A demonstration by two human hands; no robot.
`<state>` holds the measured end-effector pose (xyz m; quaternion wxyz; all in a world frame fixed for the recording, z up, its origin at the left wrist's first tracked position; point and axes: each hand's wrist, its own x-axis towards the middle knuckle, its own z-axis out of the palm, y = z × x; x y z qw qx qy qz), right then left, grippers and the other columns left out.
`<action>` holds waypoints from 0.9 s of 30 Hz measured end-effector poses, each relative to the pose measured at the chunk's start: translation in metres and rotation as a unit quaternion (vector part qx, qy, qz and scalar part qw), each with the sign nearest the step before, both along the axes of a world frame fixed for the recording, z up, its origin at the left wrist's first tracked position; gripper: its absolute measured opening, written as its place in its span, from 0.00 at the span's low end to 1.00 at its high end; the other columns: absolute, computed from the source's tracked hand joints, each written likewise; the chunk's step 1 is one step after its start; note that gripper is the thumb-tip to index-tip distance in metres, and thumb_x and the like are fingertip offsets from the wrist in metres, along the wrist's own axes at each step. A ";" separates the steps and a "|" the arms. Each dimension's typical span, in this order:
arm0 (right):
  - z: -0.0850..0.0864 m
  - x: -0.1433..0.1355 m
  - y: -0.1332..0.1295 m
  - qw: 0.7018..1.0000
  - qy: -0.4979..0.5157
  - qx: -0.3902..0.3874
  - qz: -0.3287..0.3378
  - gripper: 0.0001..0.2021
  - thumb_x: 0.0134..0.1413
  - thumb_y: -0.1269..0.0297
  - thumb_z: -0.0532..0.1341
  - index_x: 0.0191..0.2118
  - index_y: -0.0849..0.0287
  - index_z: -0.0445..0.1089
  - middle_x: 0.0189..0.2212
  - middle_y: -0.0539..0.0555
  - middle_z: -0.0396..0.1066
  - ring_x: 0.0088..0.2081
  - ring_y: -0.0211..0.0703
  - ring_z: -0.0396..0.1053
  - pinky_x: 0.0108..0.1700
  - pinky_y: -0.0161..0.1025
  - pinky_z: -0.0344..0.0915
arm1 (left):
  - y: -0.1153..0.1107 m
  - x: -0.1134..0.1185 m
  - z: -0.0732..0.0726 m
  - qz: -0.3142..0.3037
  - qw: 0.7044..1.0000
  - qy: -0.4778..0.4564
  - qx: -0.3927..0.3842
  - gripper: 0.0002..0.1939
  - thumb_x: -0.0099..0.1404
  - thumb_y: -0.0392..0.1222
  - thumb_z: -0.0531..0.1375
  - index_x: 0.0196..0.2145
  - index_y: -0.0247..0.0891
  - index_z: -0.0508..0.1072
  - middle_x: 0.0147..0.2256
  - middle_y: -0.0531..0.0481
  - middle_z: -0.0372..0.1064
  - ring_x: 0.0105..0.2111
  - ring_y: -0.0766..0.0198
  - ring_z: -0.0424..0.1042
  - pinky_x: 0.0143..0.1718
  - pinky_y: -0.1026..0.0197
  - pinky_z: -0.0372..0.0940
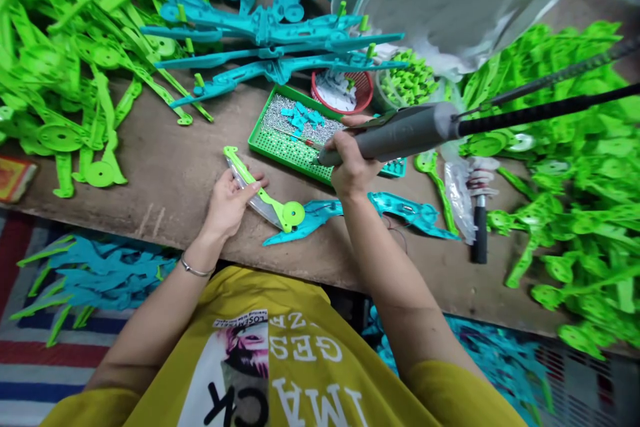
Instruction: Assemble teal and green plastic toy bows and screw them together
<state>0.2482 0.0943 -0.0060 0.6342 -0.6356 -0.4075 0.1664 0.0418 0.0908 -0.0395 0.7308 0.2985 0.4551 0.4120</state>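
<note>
My left hand [231, 203] is closed around a curved light-green plastic part [263, 197] with a round disc at its lower end and a clear strip along one side. Wrapped in my right hand [354, 163] is a grey electric screwdriver [407, 133], its tip pointing left over a green basket [295, 153]. Silver screws [280, 110] and small blue plastic pieces [303, 117] fill that basket. On the table below my hands lies a long blue plastic part [420, 213], its middle hidden by my right forearm. The light-green part's disc overlaps its left end.
Light-green parts pile up at left [60, 80] and right [595, 180]. Blue assemblies [270, 27] lie stacked at the back, near a red basket [367, 90] and a tub of small green pieces [410, 80]. A black-handled tool [479, 230] lies at right. Cables run rightward from the screwdriver.
</note>
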 end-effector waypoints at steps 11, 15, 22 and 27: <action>0.003 0.000 0.002 0.998 -0.061 -0.008 0.016 0.16 0.58 0.48 0.55 0.40 0.54 0.69 0.23 0.49 0.63 0.26 0.43 0.70 0.36 0.46 0.72 | 0.000 0.002 -0.004 0.004 1.000 -0.002 0.009 0.29 0.48 0.40 0.74 0.43 0.37 0.65 0.40 0.45 0.77 0.39 0.57 0.80 0.46 0.55 0.72; 0.033 -0.013 -0.018 0.998 -0.042 0.051 0.016 0.11 0.58 0.51 0.57 0.42 0.50 0.67 0.22 0.46 0.61 0.24 0.40 0.68 0.35 0.44 0.71 | 0.000 0.003 -0.004 0.005 1.000 0.002 0.007 0.25 0.49 0.38 0.72 0.41 0.37 0.65 0.39 0.45 0.77 0.38 0.57 0.80 0.40 0.58 0.72; 0.056 -0.059 -0.092 0.993 -0.007 0.003 0.117 0.11 0.55 0.49 0.59 0.38 0.48 0.62 0.18 0.44 0.61 0.21 0.43 0.67 0.32 0.48 0.74 | 0.001 0.003 -0.004 -0.008 1.000 0.018 0.005 0.21 0.52 0.35 0.69 0.41 0.38 0.65 0.39 0.48 0.76 0.37 0.59 0.80 0.39 0.59 0.73; 0.025 -0.052 -0.114 0.965 -0.077 -0.131 0.213 0.18 0.63 0.45 0.49 0.30 0.50 0.62 0.23 0.51 0.65 0.31 0.49 0.74 0.42 0.54 0.75 | 0.000 0.003 -0.006 -0.007 1.000 0.016 -0.002 0.21 0.53 0.33 0.68 0.42 0.39 0.64 0.40 0.46 0.75 0.39 0.55 0.80 0.43 0.52 0.73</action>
